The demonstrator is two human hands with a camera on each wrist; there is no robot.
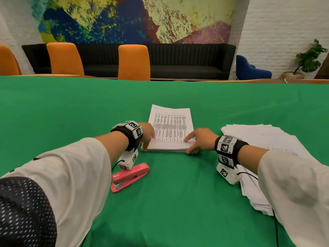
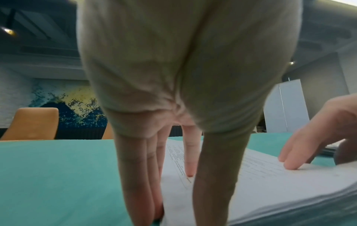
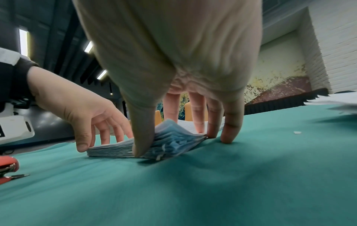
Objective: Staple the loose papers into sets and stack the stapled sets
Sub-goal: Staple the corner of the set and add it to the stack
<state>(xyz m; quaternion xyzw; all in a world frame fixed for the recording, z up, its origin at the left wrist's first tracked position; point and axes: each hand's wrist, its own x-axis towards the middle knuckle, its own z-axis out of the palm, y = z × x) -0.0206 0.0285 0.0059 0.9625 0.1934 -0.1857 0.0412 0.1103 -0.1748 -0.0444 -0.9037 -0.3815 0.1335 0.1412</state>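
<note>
Your work surface is a table under a green cloth, with orange chairs and a black sofa along its far edge. On your right lies the larger spread of loose papers, fanned and uneven, partly under your right forearm. Straight ahead sits the squared stack of printed sheets, top page showing a table of text, flat on the cloth. Your left hand stands at the stack's near left corner, fingers extended downward: the outer fingers touch the left edge, one fingertip rests on the top sheet, the thumb sits at the near edge. Your right hand is at the near right corner, fingers spread and straight on the top page and the right edge, the thumb pressing against the near edge where the sheet corners flare. Neither hand is closed round anything. The pink stapler lies on the cloth just near-left of the stack, beneath your left wrist, untouched.
</note>
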